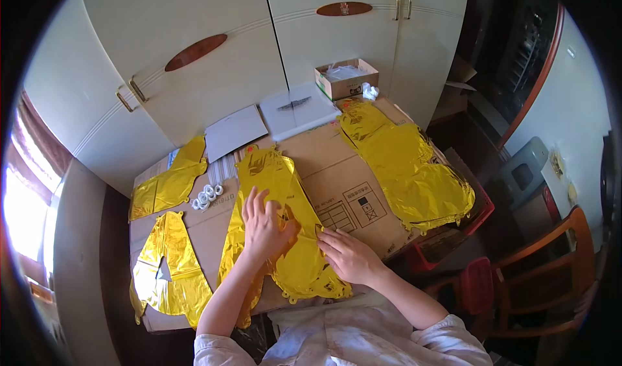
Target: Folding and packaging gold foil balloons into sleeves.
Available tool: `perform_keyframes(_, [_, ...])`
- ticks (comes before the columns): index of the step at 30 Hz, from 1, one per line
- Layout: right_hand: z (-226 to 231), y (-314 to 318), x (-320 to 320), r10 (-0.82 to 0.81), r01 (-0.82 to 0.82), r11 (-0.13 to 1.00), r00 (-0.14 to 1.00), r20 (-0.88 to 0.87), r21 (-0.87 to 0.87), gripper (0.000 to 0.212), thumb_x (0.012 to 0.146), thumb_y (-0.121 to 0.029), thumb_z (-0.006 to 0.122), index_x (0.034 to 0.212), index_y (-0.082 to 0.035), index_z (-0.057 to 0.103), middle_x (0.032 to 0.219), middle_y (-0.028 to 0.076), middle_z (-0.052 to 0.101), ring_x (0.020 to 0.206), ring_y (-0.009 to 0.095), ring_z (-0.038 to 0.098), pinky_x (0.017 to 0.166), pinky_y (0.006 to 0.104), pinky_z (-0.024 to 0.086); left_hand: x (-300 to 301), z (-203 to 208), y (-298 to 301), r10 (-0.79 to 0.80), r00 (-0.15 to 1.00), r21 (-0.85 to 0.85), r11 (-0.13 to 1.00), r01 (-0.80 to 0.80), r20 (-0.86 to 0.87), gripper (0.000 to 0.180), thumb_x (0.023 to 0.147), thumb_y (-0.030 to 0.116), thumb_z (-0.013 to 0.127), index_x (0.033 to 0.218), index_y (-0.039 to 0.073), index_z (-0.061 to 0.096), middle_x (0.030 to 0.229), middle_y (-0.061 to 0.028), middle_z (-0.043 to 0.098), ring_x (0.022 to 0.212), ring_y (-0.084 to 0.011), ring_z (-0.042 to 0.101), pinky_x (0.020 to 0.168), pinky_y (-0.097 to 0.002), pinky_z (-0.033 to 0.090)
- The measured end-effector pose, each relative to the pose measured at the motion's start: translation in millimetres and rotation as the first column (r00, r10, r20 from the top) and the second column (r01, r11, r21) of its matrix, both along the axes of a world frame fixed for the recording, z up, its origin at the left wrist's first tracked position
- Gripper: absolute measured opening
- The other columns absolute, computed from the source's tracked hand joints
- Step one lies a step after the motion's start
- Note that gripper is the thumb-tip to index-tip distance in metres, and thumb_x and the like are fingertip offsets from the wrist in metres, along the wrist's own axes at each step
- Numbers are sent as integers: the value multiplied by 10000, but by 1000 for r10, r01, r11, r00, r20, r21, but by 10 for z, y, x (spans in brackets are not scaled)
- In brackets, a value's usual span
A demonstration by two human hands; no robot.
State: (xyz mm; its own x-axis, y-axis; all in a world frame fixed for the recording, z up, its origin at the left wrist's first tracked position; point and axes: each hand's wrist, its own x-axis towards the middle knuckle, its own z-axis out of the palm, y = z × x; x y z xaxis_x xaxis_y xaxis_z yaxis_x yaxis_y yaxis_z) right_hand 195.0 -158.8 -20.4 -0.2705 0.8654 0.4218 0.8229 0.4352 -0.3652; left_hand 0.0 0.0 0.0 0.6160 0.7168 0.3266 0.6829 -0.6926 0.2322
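Touching the middle foil shape point(299, 259), the right hand point(350, 256) lies at its right edge, with its fingers close together and pointing in. I cannot tell if this hand is pinching the edge or just resting on it. The left hand point(262, 231) is up over the middle of the same foil, with its fingers spread and bent, and it does not seem to hold anything. I cannot tell if its fingertips touch the shiny top.

This foil is gold, flat and wrinkly. It lies on the brown cardboard point(324, 155), right in front of the person, and its bottom end reaches the near edge. The step in hand looks like laying it out and feeling along it. The next move seems to call for soft fingers, with one hand keeping the foil still while the other works on it, since thin foil could crease or slide.

More gold foil lies around it: a big piece point(414, 171) on the right, a piece with a hole point(175, 239) near the left corner, and a small piece point(170, 186) farther back. White rings point(205, 197) sit between that small piece and the middle foil.
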Motion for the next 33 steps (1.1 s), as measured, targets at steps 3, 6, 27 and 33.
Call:
perform_keyframes(3, [0,-4,10,-5,5,1000,1000,29,13,335,902,-114,566,1198,38,597,1304,186,563,1295,305,490,1100,415,387,166,147,-14,-181,982,58,981,184,-56,571,822,361,670,1280,39,556,1478,-161,405,1432,-383,273,1168,-529,209])
perform_keyframes(6, [-10,-23,40,-2,1,1000,999,50,13,338,904,-118,557,1200,40,596,1300,190,565,1294,308,490,1102,419,385,391,201,-45,-406,904,21,911,412,-134,549,902,321,595,1380,74,484,1484,-146,419,1433,-311,312,1174,-509,218])
perform_keyframes(27, [6,-37,-2,-5,7,1000,994,112,-22,409,893,-118,516,1268,40,555,1407,188,493,1367,297,422,1156,426,317,256,11,85,-308,907,-34,949,312,-286,755,917,592,505,1485,113,373,1546,-115,345,1438,-328,297,1138,-608,212])
perform_keyframes(33, [-36,-28,-5,-14,13,1000,996,92,4,385,885,-112,518,1229,50,583,1359,197,540,1340,307,457,1150,431,327,271,47,89,-298,901,-53,953,297,-316,763,910,595,512,1483,110,373,1542,-105,350,1435,-305,302,1126,-635,209])
